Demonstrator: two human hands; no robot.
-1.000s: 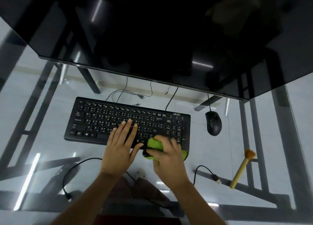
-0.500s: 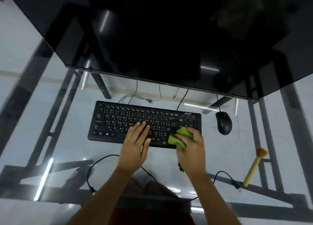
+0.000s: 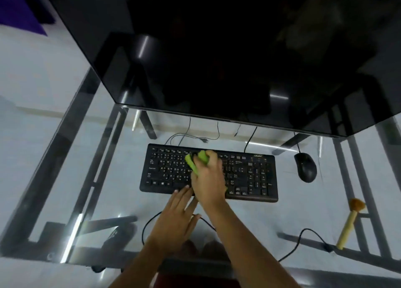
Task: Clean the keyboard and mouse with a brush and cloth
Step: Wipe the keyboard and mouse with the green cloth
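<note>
Green cloth (image 3: 196, 161) sits bunched in our right hand (image 3: 209, 176), fingers curled round it, pressed on the far-middle keys of the black keyboard (image 3: 249, 175). Our left hand (image 3: 176, 219) lies flat, fingers straight, holding nothing, tips at the keyboard's near edge. Cloth looks soft, light, best kept wadded in the palm. Mouse (image 3: 305, 167) sits right of the keyboard; wooden brush (image 3: 350, 221) lies near-right on the glass desk (image 3: 65, 179), likely light and stiff, gripped by its handle.
</note>
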